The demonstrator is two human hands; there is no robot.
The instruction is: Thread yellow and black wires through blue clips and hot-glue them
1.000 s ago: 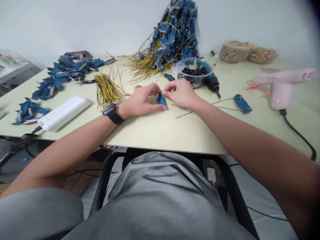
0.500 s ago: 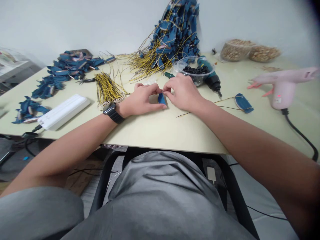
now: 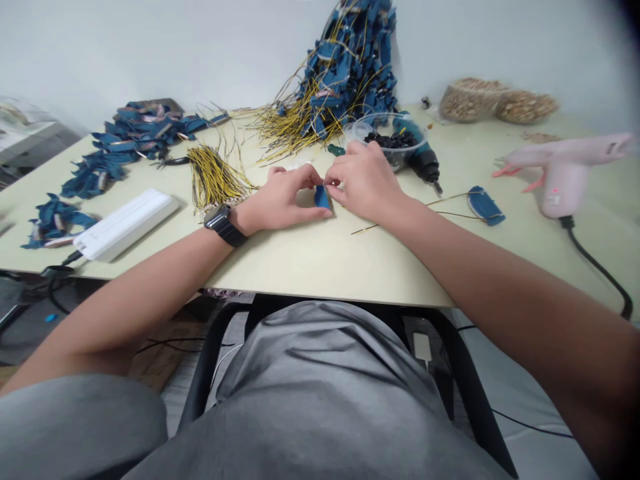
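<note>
From where I stand, the left hand rests low over the pale table, its thumb and index finger bent into a wide curve. The small blue piece is held between these two tips, the thumb at its near end and the index finger at its far end. The right hand has thumb and index finger brought close together at the same far end; whether they grip something small, I cannot tell.

It seems to be fine fingertip work. I would let the left hand only steady the piece, pressing lightly, because too much force could bend it or make it slip. The right fingers should make small, slow moves. Thin wire ends show beside the right forearm, so it is wise not to drag them.
</note>
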